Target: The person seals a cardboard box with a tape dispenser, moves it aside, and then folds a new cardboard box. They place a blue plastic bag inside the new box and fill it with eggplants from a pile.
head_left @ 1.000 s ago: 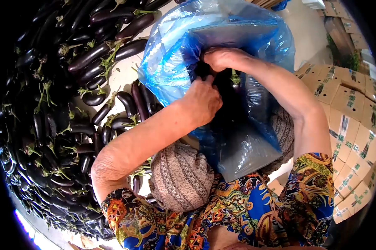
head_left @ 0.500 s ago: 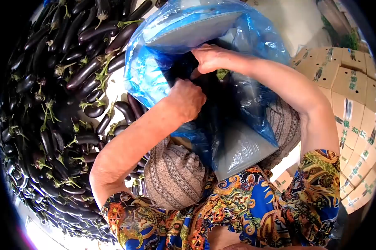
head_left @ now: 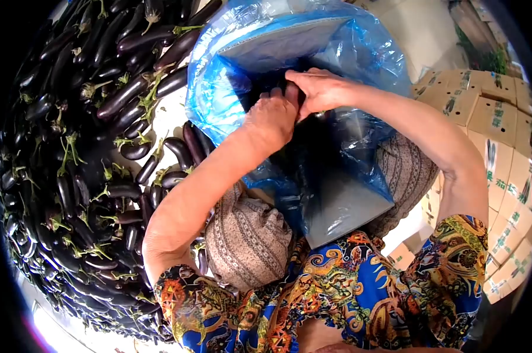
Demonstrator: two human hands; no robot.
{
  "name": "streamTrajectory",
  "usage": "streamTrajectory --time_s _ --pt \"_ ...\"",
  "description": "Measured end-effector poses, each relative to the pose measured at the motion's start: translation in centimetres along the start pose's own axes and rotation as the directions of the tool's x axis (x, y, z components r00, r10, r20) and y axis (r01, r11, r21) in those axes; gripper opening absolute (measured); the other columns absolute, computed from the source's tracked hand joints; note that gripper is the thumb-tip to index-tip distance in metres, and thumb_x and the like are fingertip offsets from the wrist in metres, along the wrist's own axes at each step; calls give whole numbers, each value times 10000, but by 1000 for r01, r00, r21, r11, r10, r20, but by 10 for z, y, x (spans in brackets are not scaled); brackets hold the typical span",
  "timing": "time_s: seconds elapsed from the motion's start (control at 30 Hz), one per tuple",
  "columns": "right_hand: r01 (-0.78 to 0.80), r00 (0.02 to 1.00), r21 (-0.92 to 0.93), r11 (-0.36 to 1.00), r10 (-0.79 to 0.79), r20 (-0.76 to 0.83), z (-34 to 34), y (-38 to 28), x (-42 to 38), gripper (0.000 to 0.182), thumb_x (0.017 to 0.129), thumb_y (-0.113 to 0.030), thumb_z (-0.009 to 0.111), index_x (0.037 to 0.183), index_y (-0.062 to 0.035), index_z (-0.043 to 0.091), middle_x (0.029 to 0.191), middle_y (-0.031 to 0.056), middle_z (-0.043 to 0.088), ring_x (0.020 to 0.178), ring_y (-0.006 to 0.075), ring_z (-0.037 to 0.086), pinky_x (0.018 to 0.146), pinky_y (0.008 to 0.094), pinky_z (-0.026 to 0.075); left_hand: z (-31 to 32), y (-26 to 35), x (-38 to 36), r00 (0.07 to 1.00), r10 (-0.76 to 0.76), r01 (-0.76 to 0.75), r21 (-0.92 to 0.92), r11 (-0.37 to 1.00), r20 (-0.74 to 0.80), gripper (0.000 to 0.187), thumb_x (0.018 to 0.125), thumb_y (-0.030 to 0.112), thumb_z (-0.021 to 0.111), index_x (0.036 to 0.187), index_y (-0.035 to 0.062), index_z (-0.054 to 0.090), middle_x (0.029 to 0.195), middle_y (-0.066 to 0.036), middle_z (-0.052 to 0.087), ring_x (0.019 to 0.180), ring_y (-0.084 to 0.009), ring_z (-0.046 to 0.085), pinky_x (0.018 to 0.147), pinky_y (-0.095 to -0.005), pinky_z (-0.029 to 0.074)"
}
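Observation:
A carton point(head_left: 289, 44) lined with a blue plastic bag point(head_left: 210, 82) stands between my knees, its flaps folded outward under the film. Both my hands are over its dark inside, nearly touching. My left hand point(head_left: 273, 117) has its fingers curled downward, and what they hold is hidden. From the other side, my right hand point(head_left: 320, 89) reaches in with bent fingers close to the left fingertips. Its grip is hidden too. The carton's contents are dark and hard to make out.
A large heap of eggplants point(head_left: 124, 100) covers the floor on the left, some lying close to the carton. On the right are stacked cardboard boxes point(head_left: 492, 120) with green printing. A grey flap point(head_left: 345, 215) lies against my lap.
My left hand has moved up and right toward the right hand. My right hand has shifted slightly right and down, so the two are now closer together.

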State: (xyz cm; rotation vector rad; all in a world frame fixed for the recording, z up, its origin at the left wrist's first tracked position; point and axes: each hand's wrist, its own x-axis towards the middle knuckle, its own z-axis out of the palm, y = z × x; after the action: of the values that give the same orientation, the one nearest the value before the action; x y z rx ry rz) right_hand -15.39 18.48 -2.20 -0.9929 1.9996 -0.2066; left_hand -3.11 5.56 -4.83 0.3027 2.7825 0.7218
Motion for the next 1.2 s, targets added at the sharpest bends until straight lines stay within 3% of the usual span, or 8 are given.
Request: streamTrajectory --time_s 0.13,0.4,0.57,0.83,0.93,1.07,1.1,1.2 --pt "-135 978 151 979 156 -137 -6 -1 -21 620 654 -238 834 1106 -6 479 949 165 655 905 305 649 785 386 520 -22 7 5 995 -44 86 -537 839 92 761 757 156 741 1335 8 269 1157 -291 579 1036 -486 581 893 -477 491" --pt "-170 893 325 930 285 -348 10 4 -18 525 800 -277 736 1185 9 525 1154 203 616 1042 334 613 859 399 507 -18 2 21 894 -440 436 -400 806 89 959 717 383 790 1402 -18 254 1286 -322 485 1208 -452 500 1021 -447 428" --pt "27 997 -521 853 -62 -51 29 -8 -20 304 816 -123 617 1106 -35 626 1155 170 609 1134 331 547 896 447 484 8 -21 51 856 -462 499 -136 856 233 851 786 434 691 1355 -76 315 1176 -303 596 1151 -421 572 994 -440 457" --pt "173 961 -606 776 3 277 36 9 4 306 829 -127 510 1084 -42 656 1144 175 645 1145 331 573 951 454 457 20 -47 76 888 -360 363 44 931 285 411 817 178 635 1201 32 614 1201 -252 615 1111 -414 603 972 -425 491" --pt "137 873 -890 435 -478 -99 78 36 -8 353 809 -143 497 1108 1 618 1269 187 577 1243 368 508 1031 482 408 17 -39 76 857 -390 393 62 918 337 401 841 260 628 1188 59 632 1251 -220 600 1166 -387 578 983 -436 480" --pt "286 783 -853 436 -620 -54 59 35 -41 339 797 -170 489 1048 36 586 1325 218 505 1290 390 446 1059 542 366 24 -34 75 820 -444 462 41 886 360 504 833 380 634 1231 74 589 1248 -234 593 1179 -386 565 999 -468 455" --pt "311 932 -645 698 -356 65 44 17 -35 294 804 -140 510 1031 30 587 1284 248 513 1226 392 487 1020 543 400 24 -33 76 808 -470 492 31 870 356 476 836 332 647 1232 70 606 1275 -200 593 1192 -371 567 1004 -438 464" --pt "127 984 -506 853 -172 -43 57 15 -31 266 810 -117 554 1026 36 584 1230 277 522 1123 417 546 963 521 448 29 -36 81 794 -451 485 22 874 409 506 825 334 669 1246 58 611 1312 -175 583 1215 -365 558 1015 -407 466"
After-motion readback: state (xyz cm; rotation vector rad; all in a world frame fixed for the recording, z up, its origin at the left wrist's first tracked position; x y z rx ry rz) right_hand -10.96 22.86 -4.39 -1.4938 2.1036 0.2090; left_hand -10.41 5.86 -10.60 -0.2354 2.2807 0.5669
